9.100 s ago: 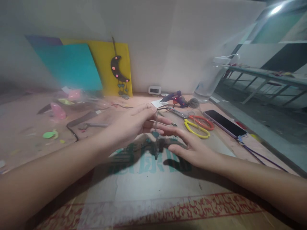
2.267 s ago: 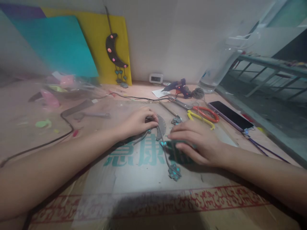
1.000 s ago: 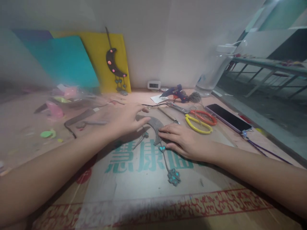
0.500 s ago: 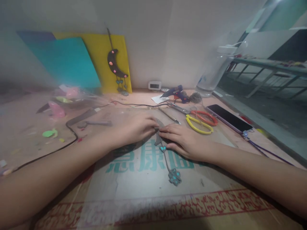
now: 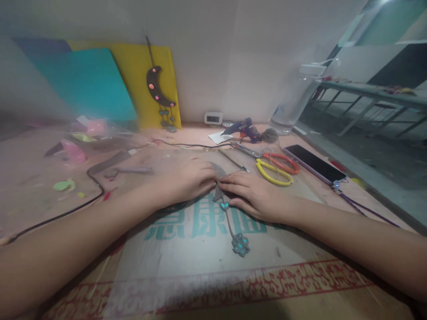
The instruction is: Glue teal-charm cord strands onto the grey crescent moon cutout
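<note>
The grey moon shape [image 5: 219, 170] lies between the two hands, on a cloudy see-through sheet [image 5: 187, 271], and the left hand [image 5: 196, 180] hides part of it. The fingers of the left hand are curled and bunched near the moon's lower end, but I cannot tell if they pinch anything, because the tips are tucked away. The right hand [image 5: 255, 195] lies low with its fingers stretched out and loose, its thumb apart, and the tips come right up by the moon and the left fingers

The step in hand looks like fixing or setting something small where the string [image 5: 229, 222] meets the moon. I think the next move calls for a light touch and steady hands, so the string does not get tugged out of line

The moon is flat and curved, and looks dull, maybe like clay or felt. The string is thin and grey. A tiny bright blue heart [image 5: 224, 206] sits on it near the moon, and a bumpy grey flower [image 5: 240, 245] with blue dots is at the near end. To the right, the scissors [image 5: 273, 174] have smooth, round yellow and orange handles, and the pink surface [image 5: 195, 132] looks flat
</note>
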Tool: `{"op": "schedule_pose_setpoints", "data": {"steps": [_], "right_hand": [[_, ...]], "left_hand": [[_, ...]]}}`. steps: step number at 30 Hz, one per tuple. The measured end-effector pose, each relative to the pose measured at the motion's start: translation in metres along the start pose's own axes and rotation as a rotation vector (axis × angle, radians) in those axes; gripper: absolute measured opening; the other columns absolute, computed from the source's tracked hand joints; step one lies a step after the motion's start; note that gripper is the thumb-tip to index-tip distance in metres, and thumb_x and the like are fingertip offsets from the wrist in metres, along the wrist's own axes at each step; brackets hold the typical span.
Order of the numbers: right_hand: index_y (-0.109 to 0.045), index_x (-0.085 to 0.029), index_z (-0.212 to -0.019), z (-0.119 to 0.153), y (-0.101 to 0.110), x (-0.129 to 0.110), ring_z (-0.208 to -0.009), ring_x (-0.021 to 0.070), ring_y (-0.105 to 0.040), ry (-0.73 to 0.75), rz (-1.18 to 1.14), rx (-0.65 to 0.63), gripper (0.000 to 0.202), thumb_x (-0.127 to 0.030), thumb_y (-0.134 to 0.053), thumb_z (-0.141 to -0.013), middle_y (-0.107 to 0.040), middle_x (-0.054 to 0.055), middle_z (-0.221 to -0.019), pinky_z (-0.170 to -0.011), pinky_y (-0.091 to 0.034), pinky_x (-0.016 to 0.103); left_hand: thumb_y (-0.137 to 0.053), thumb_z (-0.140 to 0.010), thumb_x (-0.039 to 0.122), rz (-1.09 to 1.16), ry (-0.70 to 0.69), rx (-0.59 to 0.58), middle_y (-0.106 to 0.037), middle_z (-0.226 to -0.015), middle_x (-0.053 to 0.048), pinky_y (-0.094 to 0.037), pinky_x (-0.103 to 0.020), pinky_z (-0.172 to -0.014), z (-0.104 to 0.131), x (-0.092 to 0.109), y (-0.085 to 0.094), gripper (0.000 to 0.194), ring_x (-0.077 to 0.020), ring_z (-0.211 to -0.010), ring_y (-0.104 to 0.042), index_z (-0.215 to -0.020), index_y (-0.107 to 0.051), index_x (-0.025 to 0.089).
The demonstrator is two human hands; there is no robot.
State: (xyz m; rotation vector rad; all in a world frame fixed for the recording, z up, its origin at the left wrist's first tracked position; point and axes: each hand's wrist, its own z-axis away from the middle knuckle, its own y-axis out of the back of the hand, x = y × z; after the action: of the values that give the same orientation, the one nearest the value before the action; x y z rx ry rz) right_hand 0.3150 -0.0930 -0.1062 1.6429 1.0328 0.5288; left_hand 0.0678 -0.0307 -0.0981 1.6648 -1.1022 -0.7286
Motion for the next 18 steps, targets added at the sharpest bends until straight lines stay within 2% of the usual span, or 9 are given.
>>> {"op": "schedule_pose_setpoints", "data": {"steps": [3,5,9,12,15,18], "right_hand": [[-0.064,-0.009,-0.131,0.000,0.001,-0.001,-0.123,0.0295,-0.062,0.006,0.014,0.004,0.042,-0.037,-0.048,-0.105,-0.067,0.019,-0.134,-0.105,-0.052,0.052],[-0.064,-0.010,-0.131,0.000,0.001,-0.001,-0.124,0.0290,-0.062,0.013,0.005,0.007,0.041,-0.036,-0.049,-0.104,-0.066,0.019,-0.135,-0.105,-0.052,0.051],[-0.063,-0.011,-0.131,0.000,-0.001,0.000,-0.125,0.0288,-0.061,0.021,0.007,0.019,0.039,-0.035,-0.049,-0.104,-0.067,0.019,-0.133,-0.107,-0.051,0.051],[-0.061,-0.012,-0.128,0.001,0.001,-0.002,-0.118,0.0286,-0.065,0.017,-0.002,0.064,0.035,-0.034,-0.048,-0.104,-0.070,0.018,-0.124,-0.106,-0.051,0.050],[-0.060,-0.013,-0.122,0.001,0.008,-0.004,-0.110,0.0287,-0.067,-0.047,-0.021,0.125,0.029,-0.030,-0.048,-0.103,-0.071,0.017,-0.116,-0.097,-0.055,0.048],[-0.060,-0.016,-0.120,0.001,0.018,0.001,-0.108,0.0281,-0.068,-0.146,-0.001,0.213,0.024,-0.029,-0.050,-0.102,-0.072,0.015,-0.116,-0.092,-0.056,0.046]], "left_hand": [[-0.055,-0.097,0.028,0.069,0.026,0.018,-0.076,-0.094,-0.005,-0.048,-0.034,-0.083,0.000,0.002,0.001,0.019,-0.0210,-0.090,-0.068,-0.099,-0.073,0.021],[-0.054,-0.099,0.028,0.103,-0.012,0.058,-0.076,-0.095,-0.006,-0.048,-0.033,-0.081,0.000,0.000,-0.002,0.022,-0.0198,-0.090,-0.068,-0.098,-0.074,0.021],[-0.053,-0.100,0.029,0.044,-0.089,0.122,-0.074,-0.095,-0.007,-0.047,-0.033,-0.079,0.003,-0.005,-0.010,0.025,-0.0195,-0.088,-0.066,-0.095,-0.076,0.021],[-0.054,-0.100,0.029,0.004,-0.108,0.112,-0.074,-0.098,-0.007,-0.047,-0.034,-0.081,0.005,-0.007,-0.013,0.024,-0.0205,-0.091,-0.066,-0.097,-0.077,0.021],[-0.055,-0.099,0.028,0.009,-0.105,0.085,-0.074,-0.101,-0.007,-0.047,-0.034,-0.082,0.006,-0.006,-0.011,0.023,-0.0213,-0.093,-0.066,-0.098,-0.076,0.021],[-0.053,-0.100,0.029,0.042,-0.083,0.073,-0.073,-0.101,-0.008,-0.048,-0.035,-0.083,0.006,-0.004,-0.007,0.025,-0.0214,-0.093,-0.066,-0.097,-0.076,0.019]]}}
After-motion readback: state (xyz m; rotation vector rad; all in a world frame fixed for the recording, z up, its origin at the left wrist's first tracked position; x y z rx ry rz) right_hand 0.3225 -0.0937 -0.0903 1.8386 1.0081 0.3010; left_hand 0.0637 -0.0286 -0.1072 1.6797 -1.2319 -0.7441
